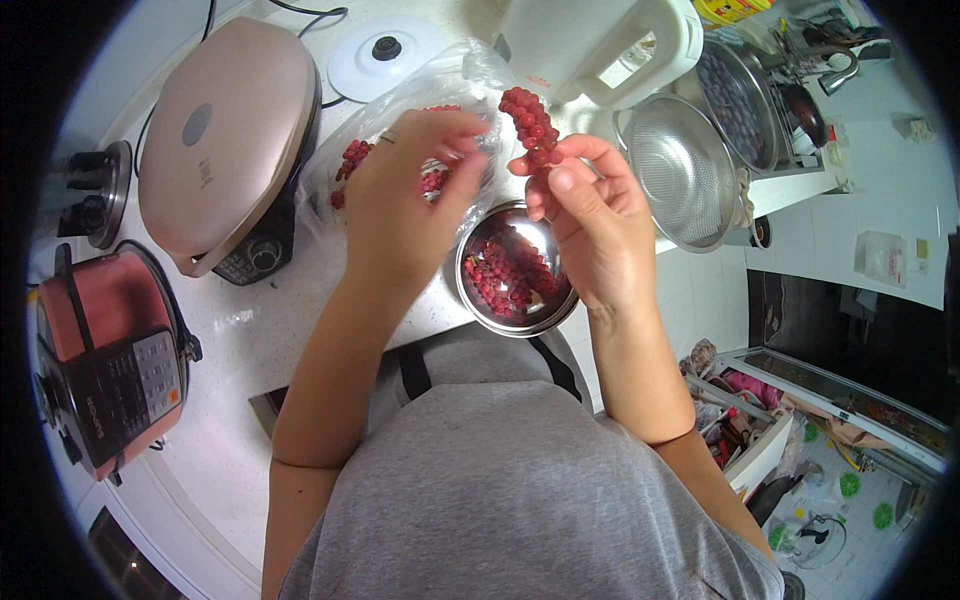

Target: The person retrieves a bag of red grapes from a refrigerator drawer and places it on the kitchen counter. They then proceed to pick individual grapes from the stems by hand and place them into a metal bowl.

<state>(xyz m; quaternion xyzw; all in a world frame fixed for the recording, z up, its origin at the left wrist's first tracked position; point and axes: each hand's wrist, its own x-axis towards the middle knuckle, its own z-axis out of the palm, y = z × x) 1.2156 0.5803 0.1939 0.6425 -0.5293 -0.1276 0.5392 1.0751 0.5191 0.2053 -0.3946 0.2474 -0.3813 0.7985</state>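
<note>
My right hand point(596, 217) grips a cluster of small red berries point(529, 120) between thumb and fingers. The cluster points up and away, above a round stainless steel bowl point(517, 326). More red berry clusters point(501, 277) lie inside that bowl, which stands at the counter's front edge. My left hand point(412, 195), blurred and wearing a ring, hovers over a clear plastic bag point(319, 184). Its thumb and fingers are apart, with nothing visible between them. Several berry clusters point(355, 157) show in the bag, partly hidden by this hand.
A pink electric griddle point(232, 135) and a pink electric cooker point(112, 367) occupy the left. Behind the bag are a white lid point(386, 67) and a large white pitcher point(592, 45). At right are a steel colander point(679, 169) and a basin of dark round fruit point(731, 97).
</note>
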